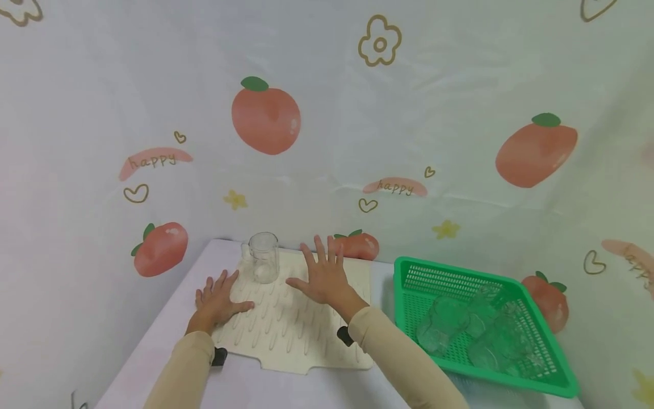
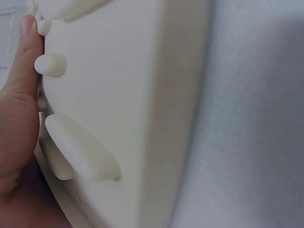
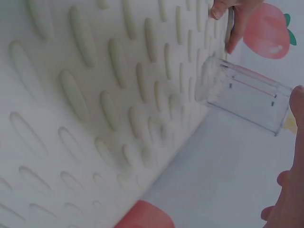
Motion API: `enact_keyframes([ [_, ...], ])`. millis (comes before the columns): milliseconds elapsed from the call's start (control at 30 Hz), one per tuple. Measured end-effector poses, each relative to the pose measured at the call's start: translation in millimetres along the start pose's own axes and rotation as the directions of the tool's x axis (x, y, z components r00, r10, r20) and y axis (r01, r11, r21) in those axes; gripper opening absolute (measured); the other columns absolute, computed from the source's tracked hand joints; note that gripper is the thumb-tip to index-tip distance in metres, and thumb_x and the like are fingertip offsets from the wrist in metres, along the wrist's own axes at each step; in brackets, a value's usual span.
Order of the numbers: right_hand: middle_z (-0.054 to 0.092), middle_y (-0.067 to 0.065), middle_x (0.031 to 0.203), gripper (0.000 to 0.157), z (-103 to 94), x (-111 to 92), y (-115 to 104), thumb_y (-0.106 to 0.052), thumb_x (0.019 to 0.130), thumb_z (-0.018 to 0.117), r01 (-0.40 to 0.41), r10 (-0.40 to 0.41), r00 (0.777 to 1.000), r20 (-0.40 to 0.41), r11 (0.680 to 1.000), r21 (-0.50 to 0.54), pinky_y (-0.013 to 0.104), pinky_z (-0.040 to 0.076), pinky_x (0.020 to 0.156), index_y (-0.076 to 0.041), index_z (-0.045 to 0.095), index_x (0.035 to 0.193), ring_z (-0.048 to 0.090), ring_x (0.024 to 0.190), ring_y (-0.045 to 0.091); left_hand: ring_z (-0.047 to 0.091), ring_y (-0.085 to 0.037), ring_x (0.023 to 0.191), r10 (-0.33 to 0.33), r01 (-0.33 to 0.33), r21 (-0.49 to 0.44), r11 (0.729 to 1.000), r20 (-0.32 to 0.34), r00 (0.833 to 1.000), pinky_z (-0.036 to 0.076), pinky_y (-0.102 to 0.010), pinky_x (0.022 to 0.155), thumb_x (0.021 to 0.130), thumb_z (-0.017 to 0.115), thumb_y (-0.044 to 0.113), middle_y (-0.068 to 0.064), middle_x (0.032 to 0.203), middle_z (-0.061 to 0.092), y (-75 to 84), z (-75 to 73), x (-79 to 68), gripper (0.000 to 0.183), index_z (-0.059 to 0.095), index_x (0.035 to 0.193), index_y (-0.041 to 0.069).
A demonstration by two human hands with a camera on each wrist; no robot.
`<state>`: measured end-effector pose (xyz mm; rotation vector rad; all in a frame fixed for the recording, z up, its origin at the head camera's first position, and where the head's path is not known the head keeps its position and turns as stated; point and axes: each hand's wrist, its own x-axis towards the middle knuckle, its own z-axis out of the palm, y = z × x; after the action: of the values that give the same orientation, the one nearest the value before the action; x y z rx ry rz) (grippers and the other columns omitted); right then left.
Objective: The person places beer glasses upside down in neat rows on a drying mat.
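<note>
A clear glass mug [image 1: 264, 261] stands upright near the back left of a cream drying board [image 1: 306, 341] with raised oblong ridges. My left hand [image 1: 217, 301] rests at the board's left edge, fingers spread, thumb lying over the ridges; the left wrist view shows that thumb [image 2: 23, 61] alongside them. Over the board, to the right of the mug, my right hand [image 1: 327, 278] is held with fingers and thumb spread and nothing in it. In the right wrist view the mug [image 3: 247, 95] appears between both hands.
To the right, a green plastic basket [image 1: 401, 295] holds several clear glass mugs [image 1: 441, 324] lying in it. A white cloth [image 1: 327, 142] printed with fruit hangs right behind the board. The board lies on a white-covered table [image 1: 148, 363].
</note>
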<state>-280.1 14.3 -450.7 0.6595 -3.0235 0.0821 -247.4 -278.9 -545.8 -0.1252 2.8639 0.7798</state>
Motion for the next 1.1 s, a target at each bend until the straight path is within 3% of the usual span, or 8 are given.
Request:
enact_keyframes([
  [400, 0.005, 0.014, 0.174, 0.093, -21.7, -17.8, 25.9, -0.075, 0.095, 0.045, 0.042, -0.039, 0.998, -0.047, 0.998, 0.048, 0.067, 0.011, 0.126, -0.022, 0.016, 0.165, -0.001, 0.16, 0.042, -0.011, -0.061, 0.151, 0.016, -0.016, -0.026, 1.0, 0.006, 1.0, -0.012, -0.079, 0.114, 0.075, 0.073, 0.074, -0.026, 0.17, 0.001, -2.0, 2.0, 1.3, 0.121, 0.016, 0.164, 0.015],
  [700, 0.003, 0.014, 0.173, 0.092, -29.9, -34.7, 50.1, -0.073, 0.096, 0.046, 0.044, -0.037, 0.996, -0.077, 0.995, 0.094, 0.069, 0.008, 0.125, -0.022, 0.014, 0.165, -0.002, 0.16, 0.045, -0.007, -0.062, 0.151, 0.015, -0.015, 0.003, 1.0, 0.008, 1.0, -0.007, -0.081, 0.114, 0.078, 0.075, 0.068, -0.027, 0.169, 0.003, 2.9, 3.3, -0.1, 0.116, 0.017, 0.163, 0.014],
  [833, 0.007, 0.016, 0.172, 0.09, -36.0, -42.9, 59.2, -0.069, 0.095, 0.053, 0.044, -0.028, 0.992, -0.124, 0.992, 0.122, 0.071, 0.009, 0.124, -0.019, 0.021, 0.163, 0.003, 0.158, 0.047, -0.007, -0.063, 0.15, 0.026, -0.026, -0.001, 1.0, 0.0, 1.0, -0.007, -0.082, 0.113, 0.078, 0.075, 0.068, -0.028, 0.169, 0.003, 0.5, 3.6, 1.2, 0.117, 0.018, 0.163, 0.013],
  [1100, 0.009, 0.018, 0.172, 0.091, -49.8, -60.4, 76.3, -0.067, 0.094, 0.056, 0.019, -0.004, 0.995, -0.103, 0.989, 0.15, 0.074, 0.005, 0.123, -0.017, 0.024, 0.163, 0.0, 0.159, 0.047, -0.009, -0.063, 0.15, 0.034, -0.034, 0.004, 0.999, -0.003, 0.999, -0.008, -0.081, 0.113, 0.077, 0.073, 0.074, -0.028, 0.169, 0.002, -7.1, 5.1, 5.9, 0.119, 0.016, 0.163, 0.014],
])
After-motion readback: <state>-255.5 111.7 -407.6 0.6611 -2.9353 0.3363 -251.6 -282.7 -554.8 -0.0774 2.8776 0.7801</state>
